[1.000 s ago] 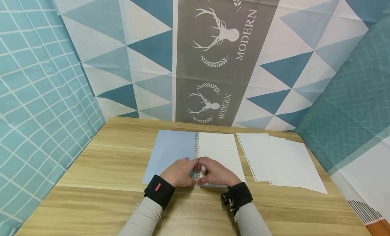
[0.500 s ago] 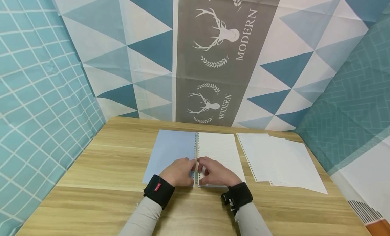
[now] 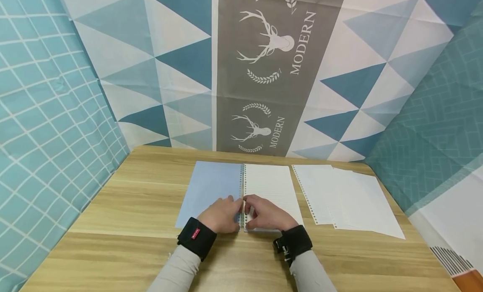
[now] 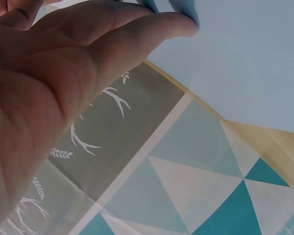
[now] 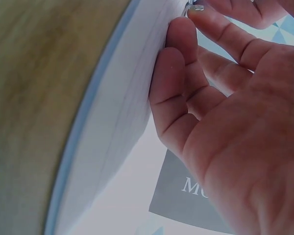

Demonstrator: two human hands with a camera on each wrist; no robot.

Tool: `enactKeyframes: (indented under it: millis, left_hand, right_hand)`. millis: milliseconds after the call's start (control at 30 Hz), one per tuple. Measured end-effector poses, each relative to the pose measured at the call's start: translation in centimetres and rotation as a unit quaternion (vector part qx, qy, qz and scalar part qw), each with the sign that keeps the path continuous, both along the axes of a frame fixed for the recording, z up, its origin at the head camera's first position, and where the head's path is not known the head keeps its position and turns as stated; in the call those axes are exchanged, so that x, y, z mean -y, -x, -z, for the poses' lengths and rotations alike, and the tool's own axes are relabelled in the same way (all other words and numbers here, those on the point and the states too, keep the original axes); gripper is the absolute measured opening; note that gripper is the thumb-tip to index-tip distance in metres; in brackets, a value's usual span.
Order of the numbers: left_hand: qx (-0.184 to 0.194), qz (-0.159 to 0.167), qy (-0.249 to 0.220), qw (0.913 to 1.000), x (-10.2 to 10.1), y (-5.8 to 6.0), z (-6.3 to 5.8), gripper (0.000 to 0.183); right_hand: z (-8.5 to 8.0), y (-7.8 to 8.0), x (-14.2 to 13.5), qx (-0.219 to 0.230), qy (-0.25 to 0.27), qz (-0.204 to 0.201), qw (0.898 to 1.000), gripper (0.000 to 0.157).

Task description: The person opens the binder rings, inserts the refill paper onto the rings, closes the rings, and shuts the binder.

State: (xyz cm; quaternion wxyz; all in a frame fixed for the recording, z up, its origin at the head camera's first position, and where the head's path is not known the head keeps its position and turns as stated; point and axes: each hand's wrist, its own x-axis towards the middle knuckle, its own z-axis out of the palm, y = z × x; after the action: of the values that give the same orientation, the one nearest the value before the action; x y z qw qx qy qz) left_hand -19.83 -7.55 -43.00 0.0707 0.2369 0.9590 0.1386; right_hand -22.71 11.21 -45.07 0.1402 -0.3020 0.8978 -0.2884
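An open loose-leaf notebook lies on the table, with its blue cover on the left and a lined white page on the right. Between them runs the clear ring binding. My left hand grips the binding's near half from the cover side; in the left wrist view its outer fingers lie along the blue cover. From the page side my right hand pinches the binding with bent fingers. A clear ring shows by the fingertips in the right wrist view. The fingertips of both hands nearly meet, hiding part of the rings.
Several loose punched sheets lie overlapping to the right of the notebook. The wooden table meets a patterned cloth backdrop behind, with a teal tiled cloth at the left side.
The fingertips of the two hands, touching over the binding a second ago, now stand slightly apart. The notebook and loose sheets stay where they were.
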Motion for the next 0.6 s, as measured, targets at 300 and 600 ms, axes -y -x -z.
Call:
enactKeyframes:
  millis: [300, 600]
  left_hand:
    - [0.002, -0.004, 0.001, 1.0000, 0.09, 0.13, 0.29, 0.056]
    - [0.000, -0.006, -0.004, 1.0000, 0.03, 0.00, 0.14, 0.057]
  right_hand:
    - [0.11, 0.11, 0.01, 0.000, 0.001, -0.003, 1.000, 0.039]
    - [0.06, 0.09, -0.03, -0.001, -0.005, -0.002, 1.000, 0.039]
